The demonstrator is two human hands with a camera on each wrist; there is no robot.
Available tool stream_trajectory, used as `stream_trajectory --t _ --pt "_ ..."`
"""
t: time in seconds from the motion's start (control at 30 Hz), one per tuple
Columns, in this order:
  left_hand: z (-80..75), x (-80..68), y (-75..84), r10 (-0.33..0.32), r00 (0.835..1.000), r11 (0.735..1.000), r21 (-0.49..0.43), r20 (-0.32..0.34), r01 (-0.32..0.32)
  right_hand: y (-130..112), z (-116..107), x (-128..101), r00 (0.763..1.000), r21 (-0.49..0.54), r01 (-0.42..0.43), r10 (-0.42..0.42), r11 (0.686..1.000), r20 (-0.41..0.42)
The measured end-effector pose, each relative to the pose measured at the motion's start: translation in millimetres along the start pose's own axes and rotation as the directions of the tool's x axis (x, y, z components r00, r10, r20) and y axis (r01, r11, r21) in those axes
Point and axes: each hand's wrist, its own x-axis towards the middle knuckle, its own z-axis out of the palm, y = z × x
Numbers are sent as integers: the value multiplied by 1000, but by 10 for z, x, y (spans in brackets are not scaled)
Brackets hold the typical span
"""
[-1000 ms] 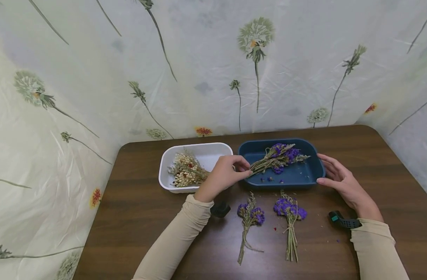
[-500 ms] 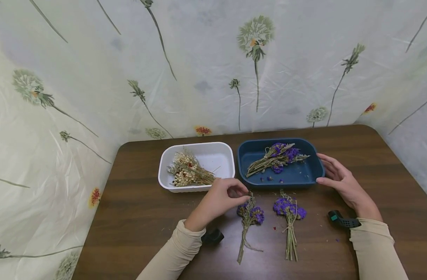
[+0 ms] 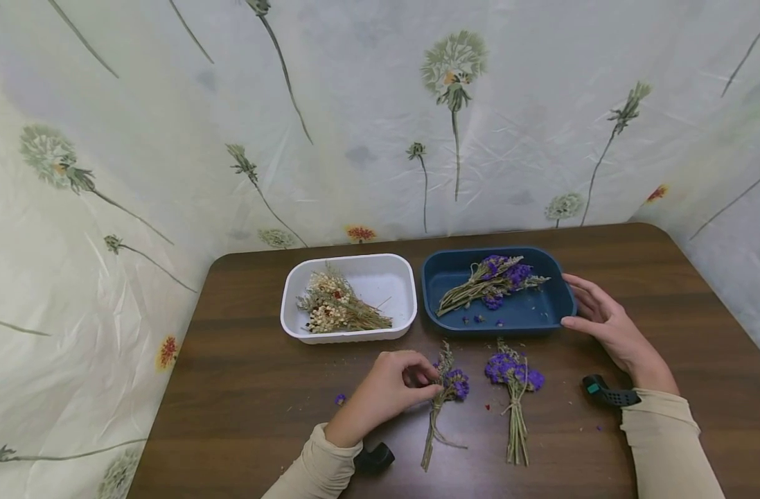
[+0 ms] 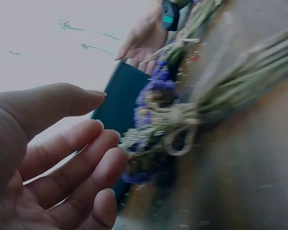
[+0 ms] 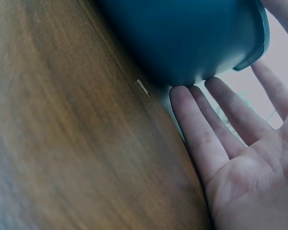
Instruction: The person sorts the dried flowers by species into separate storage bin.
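My left hand (image 3: 389, 388) is over a tied bunch of dried purple flowers (image 3: 457, 385) on the table, fingertips right at its flower heads. In the left wrist view its fingers are loosely bent, the thumb is apart from them, and nothing is held. To the right lies a second tied purple bunch (image 3: 514, 374). My right hand (image 3: 613, 333) rests its fingers against the right end of the blue tray (image 3: 532, 315); the right wrist view has straight fingertips on the tray's wall (image 5: 192, 43). Inside that tray lie more purple flowers (image 3: 495, 277) with bound stems.
Left of the blue tray stands a white tray (image 3: 386, 281) holding cream dried flowers (image 3: 336, 305). A loose purple bloom (image 3: 340, 399) and small crumbs lie on the brown wooden table (image 3: 249, 374). Patterned sheeting (image 3: 355, 125) rises behind the table edge.
My left hand has left the stems in the blue tray and moved down to the nearer purple bunch on the table. A loose purple bloom now shows beside it. My right hand has stayed put.
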Motion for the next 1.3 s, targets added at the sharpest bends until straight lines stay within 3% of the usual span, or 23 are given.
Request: stream_trajectory --t 0.17,0.33,0.57,1.0,1.3 --pt "93 -95 -68 -9 1000 999 32 13 9 3 -3 9 1000 -1 2 -2 1000 -3" --pt "181 -147 -96 -20 1000 991 134 21 17 2 -7 6 1000 -4 -3 3 1000 -4" --pt "262 -170 -96 0 1000 968 250 -30 7 7 4 -1 1000 15 9 -9 1000 -5" --pt "218 -155 -118 -24 999 972 233 -23 28 -8 24 18 1000 17 16 -16 1000 -3" --pt "162 -147 -151 19 999 964 265 -26 -11 -2 19 5 1000 14 15 -14 1000 -12"
